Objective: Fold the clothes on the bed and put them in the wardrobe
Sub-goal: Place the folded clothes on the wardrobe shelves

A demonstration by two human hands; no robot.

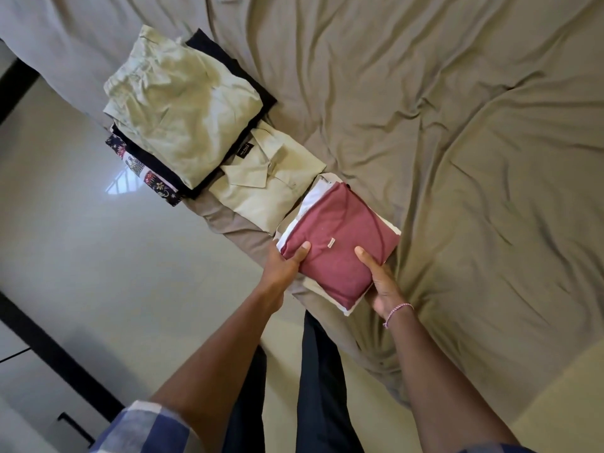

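Note:
A folded maroon shirt [340, 238] lies on top of a folded white garment [309, 204] at the near edge of the bed [457, 125]. My left hand [287, 266] grips the stack's left side, thumb on the maroon cloth. On the stack's near right corner my right hand [380, 282] holds it, thumb on top and fingers underneath. Beside it to the left lies a folded beige collared shirt [264, 188]. Further left is a pile with pale green folded trousers [179, 116] over dark clothes [228, 63] and a patterned cloth [147, 171].
The olive bedsheet is wrinkled across the right and far side. A glossy light floor [98, 256] runs along the left of the bed. Dark-framed white furniture [39, 371] stands at the lower left. My dark trousers [313, 387] are close to the bed edge.

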